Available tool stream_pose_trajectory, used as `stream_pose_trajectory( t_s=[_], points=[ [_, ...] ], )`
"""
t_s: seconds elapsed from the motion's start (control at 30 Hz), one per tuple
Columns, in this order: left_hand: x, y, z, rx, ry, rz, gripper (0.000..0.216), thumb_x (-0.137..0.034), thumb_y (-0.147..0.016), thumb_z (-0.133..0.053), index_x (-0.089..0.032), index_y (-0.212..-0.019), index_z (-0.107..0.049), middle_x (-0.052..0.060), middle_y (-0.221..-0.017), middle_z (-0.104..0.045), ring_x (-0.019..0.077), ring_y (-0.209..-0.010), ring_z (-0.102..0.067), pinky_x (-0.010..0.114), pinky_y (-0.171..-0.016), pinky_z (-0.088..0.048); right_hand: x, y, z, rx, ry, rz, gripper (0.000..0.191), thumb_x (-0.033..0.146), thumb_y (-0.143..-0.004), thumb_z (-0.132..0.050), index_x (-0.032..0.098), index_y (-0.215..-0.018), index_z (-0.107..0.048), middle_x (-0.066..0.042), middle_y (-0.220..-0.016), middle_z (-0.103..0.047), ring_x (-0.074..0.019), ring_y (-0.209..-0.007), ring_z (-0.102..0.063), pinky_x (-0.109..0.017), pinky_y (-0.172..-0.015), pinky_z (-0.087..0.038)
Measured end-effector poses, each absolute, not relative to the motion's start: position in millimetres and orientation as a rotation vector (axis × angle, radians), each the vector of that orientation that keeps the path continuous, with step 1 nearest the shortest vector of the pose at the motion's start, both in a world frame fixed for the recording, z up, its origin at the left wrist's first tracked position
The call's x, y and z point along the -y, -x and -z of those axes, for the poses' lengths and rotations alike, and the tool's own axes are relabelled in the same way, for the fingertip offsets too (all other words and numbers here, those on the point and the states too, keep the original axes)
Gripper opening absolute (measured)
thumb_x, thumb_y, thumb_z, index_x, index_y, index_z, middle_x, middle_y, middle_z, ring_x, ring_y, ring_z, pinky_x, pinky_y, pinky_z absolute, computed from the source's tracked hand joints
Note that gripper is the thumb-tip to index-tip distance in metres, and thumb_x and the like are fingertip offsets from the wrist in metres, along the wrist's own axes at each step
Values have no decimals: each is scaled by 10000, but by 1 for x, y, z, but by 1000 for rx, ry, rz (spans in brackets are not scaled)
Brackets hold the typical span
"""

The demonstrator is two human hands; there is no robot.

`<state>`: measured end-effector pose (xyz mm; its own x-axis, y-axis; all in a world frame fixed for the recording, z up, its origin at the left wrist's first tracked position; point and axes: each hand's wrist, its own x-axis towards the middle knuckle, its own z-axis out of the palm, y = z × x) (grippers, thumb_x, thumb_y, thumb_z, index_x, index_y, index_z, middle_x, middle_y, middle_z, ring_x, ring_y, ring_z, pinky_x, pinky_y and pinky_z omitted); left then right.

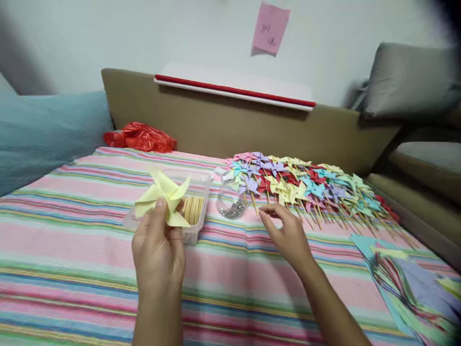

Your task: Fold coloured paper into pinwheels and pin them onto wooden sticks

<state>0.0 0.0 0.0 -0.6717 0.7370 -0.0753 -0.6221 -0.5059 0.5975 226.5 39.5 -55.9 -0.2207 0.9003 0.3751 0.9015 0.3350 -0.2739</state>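
Note:
My left hand (158, 250) is closed on a pale yellow paper pinwheel (163, 192), its thumb pressed at the centre of the folded blades. Behind the pinwheel stands a clear plastic box (205, 192) holding thin wooden sticks (193, 210). My right hand (286, 235) hovers just right of a clear round container (226, 194) with small silvery pins (235, 210) at its bottom. Thumb and forefinger of that hand meet in a pinch; anything between them is too small to make out.
Many finished pinwheels on sticks (309, 187) lie piled at the back right. Coloured paper sheets (425, 283) and thin strips lie at the right front. A red plastic bag (142, 138) sits at the back left, beside a blue cushion (54, 134). A striped cloth (90, 240) covers the surface.

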Motion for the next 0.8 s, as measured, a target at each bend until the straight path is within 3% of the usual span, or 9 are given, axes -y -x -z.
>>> stream_pose_trajectory(
  t_s=[0.13, 0.4, 0.6, 0.8],
  points=[
    [-2, 7, 8, -815, -231, -2212, 99, -160, -909, -694, -161, -940, -788, 35, -931, -772, 103, -816, -711, 154, -721, -600, -119, -205, 34, 2426, 1461, -37, 196, 168, -982, -551, 162, -1120, -690, -76, -1121, -748, -190, -1010, -679, -277, -890, -484],
    [0, 13, 22, -1022, -358, -2130, 187, -356, -899, -728, -218, -1009, -792, 29, -994, -780, 175, -1040, -711, 176, -802, -604, -193, -182, 43, 2905, 1445, -45, 212, 100, -823, -663, 235, -917, -798, -45, -949, -797, -224, -870, -712, -264, -650, -406],
    [-7, 11, 25, -1054, -401, -2231, 88, -275, -876, -757, -248, -953, -791, -25, -976, -778, 126, -991, -721, 134, -841, -603, -196, -177, 42, 3014, 1510, 51, 226, 90, -824, -629, 221, -886, -802, -74, -995, -789, -244, -929, -707, -277, -678, -400],
    [-7, 12, 24, -1062, -446, -2162, 119, -280, -915, -706, -224, -977, -791, -1, -951, -778, 138, -970, -724, 149, -830, -621, -194, -172, 38, 3075, 1524, 101, 201, 134, -827, -645, 233, -900, -803, -70, -998, -786, -238, -924, -696, -275, -696, -403]
  ],
)
